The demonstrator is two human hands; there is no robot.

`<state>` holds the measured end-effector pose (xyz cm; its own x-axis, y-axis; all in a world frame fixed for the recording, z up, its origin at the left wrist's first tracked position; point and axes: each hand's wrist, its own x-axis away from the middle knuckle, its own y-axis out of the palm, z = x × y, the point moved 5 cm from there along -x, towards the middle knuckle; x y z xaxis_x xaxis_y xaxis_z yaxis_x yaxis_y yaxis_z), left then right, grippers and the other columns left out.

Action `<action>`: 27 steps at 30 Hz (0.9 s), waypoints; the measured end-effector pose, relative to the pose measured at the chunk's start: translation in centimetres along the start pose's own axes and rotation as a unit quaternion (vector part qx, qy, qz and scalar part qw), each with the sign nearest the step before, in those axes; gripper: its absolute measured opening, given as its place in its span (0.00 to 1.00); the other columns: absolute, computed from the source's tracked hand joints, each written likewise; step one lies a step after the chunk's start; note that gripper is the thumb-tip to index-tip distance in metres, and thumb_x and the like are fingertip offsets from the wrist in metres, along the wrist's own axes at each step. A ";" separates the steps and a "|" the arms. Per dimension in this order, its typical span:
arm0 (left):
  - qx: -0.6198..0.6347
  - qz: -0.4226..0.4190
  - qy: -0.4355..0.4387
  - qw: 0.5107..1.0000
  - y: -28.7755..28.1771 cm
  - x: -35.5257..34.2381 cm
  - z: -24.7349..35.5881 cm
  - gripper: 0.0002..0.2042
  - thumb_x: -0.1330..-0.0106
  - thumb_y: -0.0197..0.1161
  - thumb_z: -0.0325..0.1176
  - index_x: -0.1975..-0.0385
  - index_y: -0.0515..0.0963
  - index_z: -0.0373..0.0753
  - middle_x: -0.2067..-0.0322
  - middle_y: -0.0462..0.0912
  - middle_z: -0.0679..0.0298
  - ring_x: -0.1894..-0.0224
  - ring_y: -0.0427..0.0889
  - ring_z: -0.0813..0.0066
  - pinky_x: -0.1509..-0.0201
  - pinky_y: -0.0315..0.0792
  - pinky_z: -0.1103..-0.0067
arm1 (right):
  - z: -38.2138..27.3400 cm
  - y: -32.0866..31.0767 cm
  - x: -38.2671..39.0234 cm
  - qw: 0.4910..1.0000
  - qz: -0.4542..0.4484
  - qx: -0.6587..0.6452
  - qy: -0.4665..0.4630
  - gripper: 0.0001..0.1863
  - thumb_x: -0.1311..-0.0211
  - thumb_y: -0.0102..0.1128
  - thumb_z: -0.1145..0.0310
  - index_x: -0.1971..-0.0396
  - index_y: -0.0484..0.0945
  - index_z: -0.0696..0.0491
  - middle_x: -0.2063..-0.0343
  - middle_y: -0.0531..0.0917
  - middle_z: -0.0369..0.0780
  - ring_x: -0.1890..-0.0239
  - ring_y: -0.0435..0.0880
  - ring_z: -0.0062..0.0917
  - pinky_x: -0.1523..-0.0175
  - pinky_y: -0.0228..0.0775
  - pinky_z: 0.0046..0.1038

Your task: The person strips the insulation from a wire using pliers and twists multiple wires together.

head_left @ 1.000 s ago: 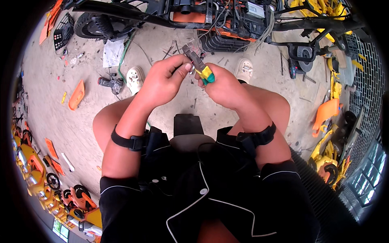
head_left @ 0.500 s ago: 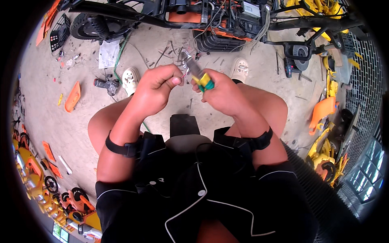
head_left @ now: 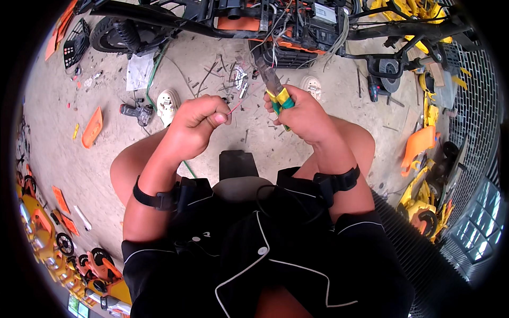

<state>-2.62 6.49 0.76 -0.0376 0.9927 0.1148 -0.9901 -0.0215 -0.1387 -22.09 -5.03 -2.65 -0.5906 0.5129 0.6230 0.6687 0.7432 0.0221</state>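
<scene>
Pinched between the thumb and fingers of my left hand [head_left: 197, 123] is a thin red wire [head_left: 237, 107], its free length pointing up and right. My right hand [head_left: 306, 115] is wrapped around the pliers [head_left: 285, 98], which have yellow-and-green handles. Their metal jaws point away from me and up to the left, below the hanging wires of the vehicle. A gap separates the pliers from my left hand. Whether the far end of the red wire joins anything is too fine to make out.
Across the far side stretches a black vehicle frame [head_left: 159, 20] with exposed wiring [head_left: 339, 45]. A cordless power tool [head_left: 139, 112] and an orange panel [head_left: 93, 127] lie on the left floor. Scraps litter the middle; yellow and orange body parts [head_left: 419, 143] are piled right.
My hands have moved apart, with the left one lower and the pliers shifted right. The jaws, formerly close to the left fingers, are now away from them, and more red wire shows.
</scene>
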 end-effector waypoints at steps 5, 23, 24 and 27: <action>-0.008 -0.006 0.008 1.000 -0.2 0.7 0.4 0.01 0.35 0.60 0.22 0.69 0.76 0.34 0.74 0.79 0.61 0.69 0.76 0.66 0.61 0.70 0.74 | -0.3 -0.1 0.5 0.999 0.000 -0.029 0.021 0.24 0.55 0.56 0.86 0.53 0.78 0.60 0.58 0.83 0.39 0.56 0.79 0.22 0.56 0.74 0.25; 0.207 0.023 0.164 0.964 0.7 -0.5 2.7 0.14 0.25 0.54 0.39 0.69 0.72 0.35 0.58 0.80 0.50 0.64 0.75 0.70 0.55 0.72 0.75 | 0.4 5.0 0.8 0.993 -0.074 -0.068 0.058 0.17 0.42 0.49 0.80 0.52 0.75 0.57 0.60 0.80 0.37 0.59 0.80 0.22 0.61 0.79 0.29; 0.246 0.003 0.144 0.959 0.9 -0.5 2.7 0.14 0.25 0.53 0.40 0.69 0.71 0.35 0.61 0.79 0.50 0.65 0.75 0.71 0.56 0.71 0.76 | 0.1 5.3 1.0 0.993 -0.078 -0.069 0.063 0.17 0.41 0.48 0.80 0.52 0.75 0.57 0.60 0.80 0.37 0.58 0.80 0.22 0.61 0.79 0.29; 0.261 0.009 0.112 0.959 1.1 -0.3 2.8 0.16 0.23 0.50 0.42 0.70 0.70 0.36 0.72 0.75 0.56 0.70 0.70 0.75 0.63 0.67 0.79 | -0.5 5.3 1.3 0.993 -0.054 -0.086 0.064 0.17 0.43 0.49 0.80 0.52 0.75 0.57 0.60 0.80 0.37 0.59 0.80 0.23 0.60 0.79 0.29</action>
<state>-4.04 5.80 3.34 -0.0835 0.9910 -0.1044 -0.9243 -0.0379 0.3797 -19.07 -0.60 -1.28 -0.6079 0.3682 0.7035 0.6785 0.7011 0.2193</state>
